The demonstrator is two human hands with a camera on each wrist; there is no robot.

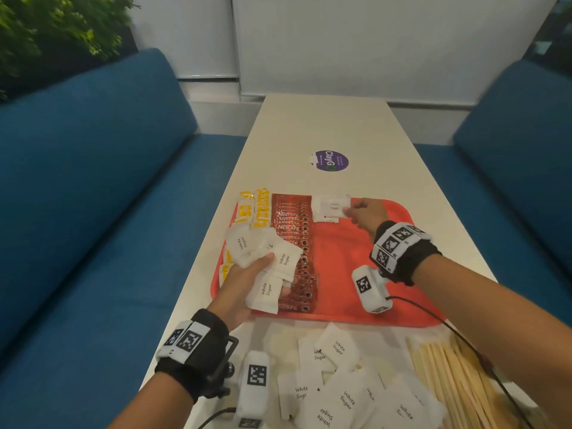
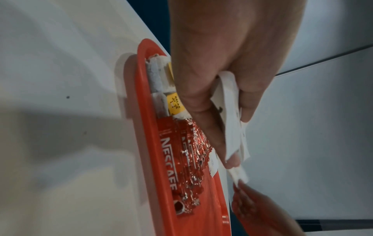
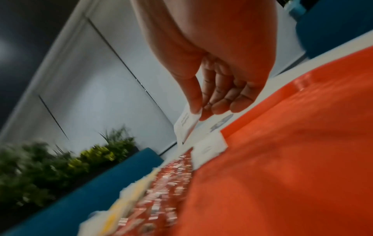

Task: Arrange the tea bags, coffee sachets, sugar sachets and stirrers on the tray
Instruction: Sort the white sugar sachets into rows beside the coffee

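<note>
Right hand pinching white sugar sachet at far edge of red tray, beside Nescafe sachets; left hand gripping loose sachet fan – risk: fan slipping, scattering over coffee row

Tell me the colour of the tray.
The tray is orange-red, clearest in the head view.

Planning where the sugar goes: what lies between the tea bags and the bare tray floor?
A column of red coffee sachets, overlapping, in the head view.
</note>
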